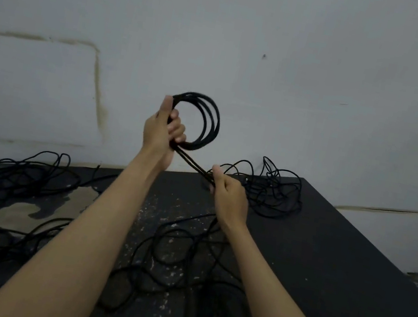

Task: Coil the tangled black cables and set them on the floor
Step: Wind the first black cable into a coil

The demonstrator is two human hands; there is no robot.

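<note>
Taking the black table (323, 262) as the landmark and reading from its left end: a loose tangle of cable (3, 178) is lying on the far left of its top, with more strands trailing toward the near left edge. Above the table's far edge, the left hand (160, 133) is holding the coil (208, 122) upright, fingers curled round its gathered loops and thumb pointing up along them. From the bottom of that coil the free run (193, 164) is slanting down and to the right, straight into the right hand (227, 192), whose fingers are closed around it just above the tabletop. So the cable's long axis is running from left hand to right, and the next loop probably calls for the right hand to carry its length up to the left. Slack (180, 253) is lying below that hand on the table's middle, and a second tangle (271, 191) is sitting at the far right corner.
</note>
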